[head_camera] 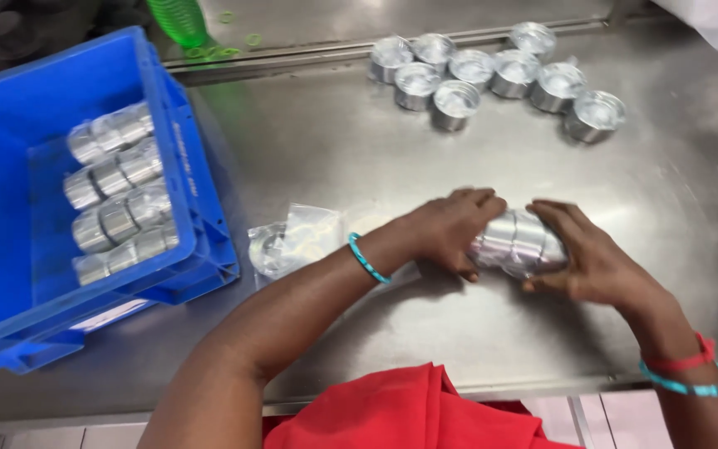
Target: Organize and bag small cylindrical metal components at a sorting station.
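Both hands, left (pixel 450 229) & right (pixel 596 258), grip pressed round a bagged stack of rings (pixel 518 243) at tabletop (pixel 334 141) centre. Four packs (pixel 118 195) already in blue crate (pixel 10 274); approx. nine loose rings (pixel 500 75) left, w/ empty bags (pixel 292 241) nearby.

Bare steel table (pixel 317 141) lies open between the blue crate (pixel 201 216) on the left and the cluster of loose metal rings (pixel 492 75) at the far right. Nearer in, an empty plastic bag (pixel 292 241) sits just beside the crate's corner, narrowing that gap. Behind, a raised ledge (pixel 334 51) and a green coiled hose (pixel 178 21) close off the back edge.
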